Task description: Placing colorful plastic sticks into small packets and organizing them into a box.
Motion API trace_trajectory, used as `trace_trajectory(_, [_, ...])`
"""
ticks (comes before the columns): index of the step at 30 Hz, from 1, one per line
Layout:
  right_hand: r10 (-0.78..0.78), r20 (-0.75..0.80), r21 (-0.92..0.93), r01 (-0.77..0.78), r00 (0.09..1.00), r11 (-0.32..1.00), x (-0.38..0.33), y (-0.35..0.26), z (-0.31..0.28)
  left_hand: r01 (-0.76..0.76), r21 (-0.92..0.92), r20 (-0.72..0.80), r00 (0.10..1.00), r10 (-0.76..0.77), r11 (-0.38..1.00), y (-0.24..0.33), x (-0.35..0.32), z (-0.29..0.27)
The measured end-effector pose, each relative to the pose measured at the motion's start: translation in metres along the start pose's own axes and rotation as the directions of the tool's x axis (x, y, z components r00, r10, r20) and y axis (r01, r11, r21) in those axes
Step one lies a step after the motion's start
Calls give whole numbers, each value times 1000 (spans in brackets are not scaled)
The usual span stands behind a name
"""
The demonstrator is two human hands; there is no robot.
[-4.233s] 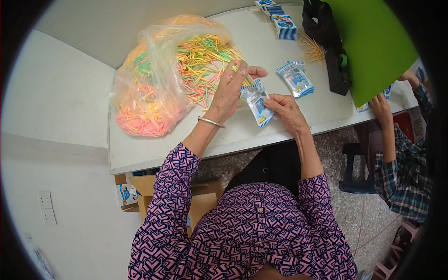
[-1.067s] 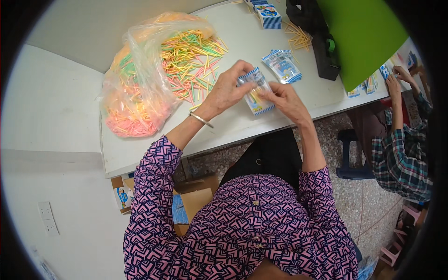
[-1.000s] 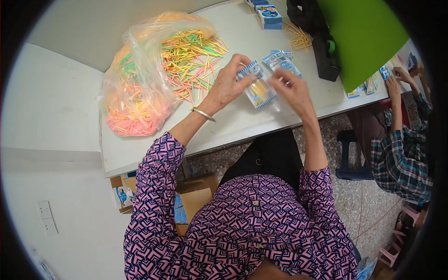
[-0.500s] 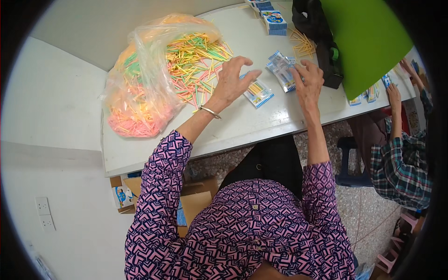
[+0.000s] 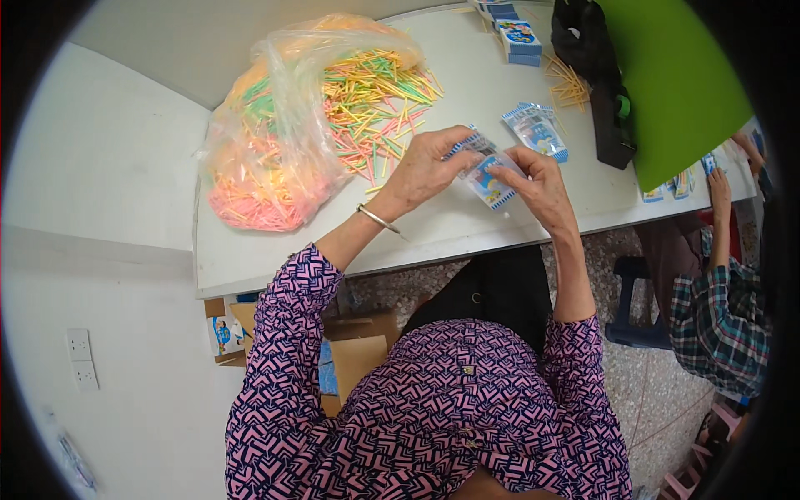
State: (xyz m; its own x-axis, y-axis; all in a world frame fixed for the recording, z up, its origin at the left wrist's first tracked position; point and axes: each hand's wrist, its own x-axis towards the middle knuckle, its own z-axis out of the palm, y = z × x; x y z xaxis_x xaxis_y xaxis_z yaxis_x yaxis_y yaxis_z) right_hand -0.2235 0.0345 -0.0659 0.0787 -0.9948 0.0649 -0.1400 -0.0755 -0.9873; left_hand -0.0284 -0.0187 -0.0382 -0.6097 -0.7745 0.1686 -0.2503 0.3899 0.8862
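Observation:
A small clear-and-blue printed packet (image 5: 492,182) with striped ends is held over the table by both hands. My left hand (image 5: 427,171) pinches its upper left part between thumb and fingers. On its right side, my right hand (image 5: 543,187) grips it with the thumb lying across the front. Whether sticks are inside it I cannot tell. Just beyond my right hand lie a few similar flat packets (image 5: 537,133), overlapping. Thin pastel sticks (image 5: 379,96) in yellow, green and pink spill from a large clear plastic bag (image 5: 279,187) to the left of my left hand.
Stacked blue-and-white packs (image 5: 519,40) and loose yellow sticks (image 5: 568,83) stand at the back, beside a black tape dispenser (image 5: 615,125). A green panel (image 5: 675,83) rises on the right. Past it, a co-worker's hand (image 5: 719,187) rests near more packets. Below left is an open cardboard box (image 5: 358,358).
Both hands, apart and hovering before, have come together on a packet and lifted it. The stick-filled packet that lay between them no longer shows on the table. The view has shifted slightly.

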Motion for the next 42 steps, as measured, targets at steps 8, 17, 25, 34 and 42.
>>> trace_trajectory(8, [3, -9, 75, -2, 1000, 997, -3, -3, 26, 27, 60, -142, 990, -18, 998, -5, -23, -1])
trace_trajectory(17, [-50, -17, 0, 50, 999, 999, -2, 12, 35, 102, 167, -60, 994, -93, 981, -15, -17, -20])
trace_trajectory(25, [-125, 70, -110, 133, 990, 985, -9, 29, 43, -319, 945, 326, 931, 163, -71, -74, 70, -111])
trace_trajectory(34, [-120, 98, -165, 136, 988, 977, -9, 28, 42, -464, 871, 472, 881, 12, -164, -104, 99, -114])
trace_trajectory(42, [-150, 96, -170, 164, 984, 972, -7, 30, 43, -414, 888, 452, 866, 212, -200, -124, 100, -109])
